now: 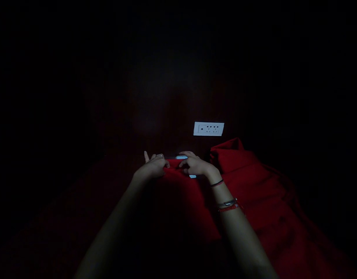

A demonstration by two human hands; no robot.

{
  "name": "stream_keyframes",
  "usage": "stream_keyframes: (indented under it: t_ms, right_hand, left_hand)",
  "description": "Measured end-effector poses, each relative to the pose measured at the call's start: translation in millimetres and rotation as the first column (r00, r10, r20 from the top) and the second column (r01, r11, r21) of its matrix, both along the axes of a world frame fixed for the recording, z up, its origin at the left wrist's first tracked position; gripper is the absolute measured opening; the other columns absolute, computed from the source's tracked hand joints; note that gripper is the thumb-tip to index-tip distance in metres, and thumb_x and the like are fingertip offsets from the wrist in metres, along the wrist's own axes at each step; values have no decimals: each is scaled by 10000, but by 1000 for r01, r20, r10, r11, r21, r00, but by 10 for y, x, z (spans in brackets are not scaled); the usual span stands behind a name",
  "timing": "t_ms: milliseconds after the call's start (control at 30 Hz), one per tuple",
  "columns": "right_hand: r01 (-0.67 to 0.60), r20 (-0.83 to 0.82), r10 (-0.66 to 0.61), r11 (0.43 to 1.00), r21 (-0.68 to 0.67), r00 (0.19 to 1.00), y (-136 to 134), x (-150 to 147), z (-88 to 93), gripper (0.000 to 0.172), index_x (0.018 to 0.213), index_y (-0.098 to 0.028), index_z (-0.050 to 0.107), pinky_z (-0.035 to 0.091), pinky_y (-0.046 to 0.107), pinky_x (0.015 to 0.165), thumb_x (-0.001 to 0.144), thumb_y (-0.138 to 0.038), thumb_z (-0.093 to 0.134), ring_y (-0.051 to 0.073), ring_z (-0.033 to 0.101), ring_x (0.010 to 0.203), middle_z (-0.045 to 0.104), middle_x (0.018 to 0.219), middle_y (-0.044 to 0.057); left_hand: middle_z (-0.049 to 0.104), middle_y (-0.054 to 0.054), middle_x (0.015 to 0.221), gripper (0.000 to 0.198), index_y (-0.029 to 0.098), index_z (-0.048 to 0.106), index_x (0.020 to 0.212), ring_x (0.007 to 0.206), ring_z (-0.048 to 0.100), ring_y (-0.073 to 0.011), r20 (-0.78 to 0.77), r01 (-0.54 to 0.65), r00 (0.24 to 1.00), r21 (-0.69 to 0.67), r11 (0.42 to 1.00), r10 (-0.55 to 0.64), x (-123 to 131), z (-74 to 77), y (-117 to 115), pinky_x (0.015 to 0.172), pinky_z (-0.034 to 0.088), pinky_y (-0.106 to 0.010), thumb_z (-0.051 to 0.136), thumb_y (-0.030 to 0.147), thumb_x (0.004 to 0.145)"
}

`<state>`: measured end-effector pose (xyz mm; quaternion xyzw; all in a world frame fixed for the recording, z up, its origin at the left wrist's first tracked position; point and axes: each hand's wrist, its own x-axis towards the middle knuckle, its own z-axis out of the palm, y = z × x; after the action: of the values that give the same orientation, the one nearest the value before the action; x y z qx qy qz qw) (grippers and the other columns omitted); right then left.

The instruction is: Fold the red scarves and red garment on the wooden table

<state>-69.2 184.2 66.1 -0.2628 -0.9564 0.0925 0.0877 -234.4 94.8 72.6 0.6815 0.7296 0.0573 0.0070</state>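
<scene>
Both my arms reach forward over a red cloth (pixel 181 193) in very dim light. My left hand (pixel 153 166) pinches the cloth's far edge with thumb and fingertips, its little finger sticking up. A ring shows on one finger. A short way to the right, my right hand (pixel 194 164) has its fingers curled on the same edge. Dark and red bracelets circle the right wrist. Partly hidden behind and under the right hand is a pale, flat object (pixel 181 157); its kind cannot be made out.
A white wall socket (pixel 208 129) is set in the dark panel behind the hands. To the right lies more red fabric (pixel 254 186), folded and wrinkled, with a raised corner. The surroundings fade into black.
</scene>
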Motion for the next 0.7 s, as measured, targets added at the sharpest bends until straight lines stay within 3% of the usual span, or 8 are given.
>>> stream_keyframes:
  t_ms: [100, 233, 300, 533, 700]
  right_hand:
    - [28, 113, -29, 1000, 12, 993, -128, -139, -21, 184, 822, -194, 664, 226, 453, 961, 673, -292, 620, 273, 205, 1238, 324, 1320, 72]
    - [-11, 114, 1, 996, 92, 994, -233, -239, -33, 91, 728, -142, 648, 342, 292, 881, 696, -191, 578, 192, 433, 1050, 481, 1105, 96]
    - [-10, 100, -2, 993, 117, 995, -283, -248, -12, 83, 703, -123, 640, 376, 250, 823, 683, -172, 576, 175, 479, 953, 514, 1009, 104]
    - [50, 118, -65, 990, 130, 991, -408, -213, 89, 39, 639, -131, 636, 354, 299, 883, 610, -119, 612, 224, 438, 1031, 517, 1056, 113]
    - [178, 139, -189, 980, 93, 972, -294, 22, 242, 152, 745, -98, 654, 297, 348, 950, 630, -196, 649, 263, 348, 1158, 451, 1194, 148]
  left_hand:
    - [479, 1, 1137, 221, 295, 644, 762, 1138, 322, -241, -18, 45, 999, 57, 997, -44, -88, -63, 34, 935, -84, -616, 613, 148, 600]
    - [459, 37, 1208, 128, 268, 627, 662, 1204, 243, -254, -34, 93, 995, 106, 990, -90, -189, -77, 51, 936, -62, -626, 615, 154, 606]
    - [395, 54, 1290, 126, 272, 633, 661, 1243, 177, -282, -48, 70, 997, 98, 993, -66, -258, -58, 38, 934, -51, -629, 626, 163, 600]
    - [276, 44, 1384, 140, 266, 641, 699, 1280, 87, -311, -50, -89, 995, 45, 995, 92, -432, 33, -34, 927, -12, -635, 600, 153, 628]
    - [278, 25, 1379, 256, 320, 629, 857, 1278, 115, -288, -25, -35, 999, 1, 999, 35, -405, 61, -36, 952, 83, -601, 593, 184, 644]
